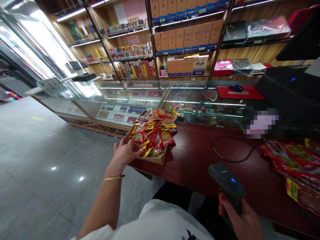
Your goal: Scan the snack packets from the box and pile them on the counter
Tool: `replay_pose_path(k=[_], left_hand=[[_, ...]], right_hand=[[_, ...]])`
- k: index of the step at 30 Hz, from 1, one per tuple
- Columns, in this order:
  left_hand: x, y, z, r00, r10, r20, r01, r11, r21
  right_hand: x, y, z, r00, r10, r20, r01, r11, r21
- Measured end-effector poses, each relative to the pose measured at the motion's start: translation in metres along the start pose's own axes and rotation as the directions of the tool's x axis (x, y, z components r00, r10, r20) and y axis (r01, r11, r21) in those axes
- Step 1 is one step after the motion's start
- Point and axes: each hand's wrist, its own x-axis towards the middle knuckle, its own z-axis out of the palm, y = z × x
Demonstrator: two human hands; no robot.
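A shallow cardboard box full of small red and yellow snack packets sits at the left edge of the dark red wooden counter. My left hand, with a gold bangle on its wrist, grips the box's near left side, fingers outside the wall and thumb over the packets. At the lower right, my right hand is wrapped round the handle of a black barcode scanner with a blue light on top. The scanner is held above the counter's near edge, its head pointing away to the left.
More snack packets are heaped on the counter's right side. A black cable loops across the counter. Behind are glass display cases, a mouse on a red mat, and shelves of boxes. Tiled floor lies left.
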Motion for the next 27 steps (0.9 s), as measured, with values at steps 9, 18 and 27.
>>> replay_pose_path(k=[9,18,27], left_hand=[[0.001,0.003,-0.016,1.0,0.015,0.0,-0.015,0.996,-0.084],[-0.044,0.129,-0.017,0.977,0.189,-0.1,-0.172,0.412,-0.895],[0.007,0.233,0.124,0.912,0.404,0.075,0.126,-0.101,-0.987]], right_hand=[[0.014,-0.001,-0.003,0.999,0.031,0.013,-0.031,0.999,-0.01],[0.015,0.003,-0.006,0.992,0.09,-0.086,-0.087,0.996,0.037],[0.008,-0.005,-0.001,0.994,0.045,-0.1,-0.035,0.995,0.099]])
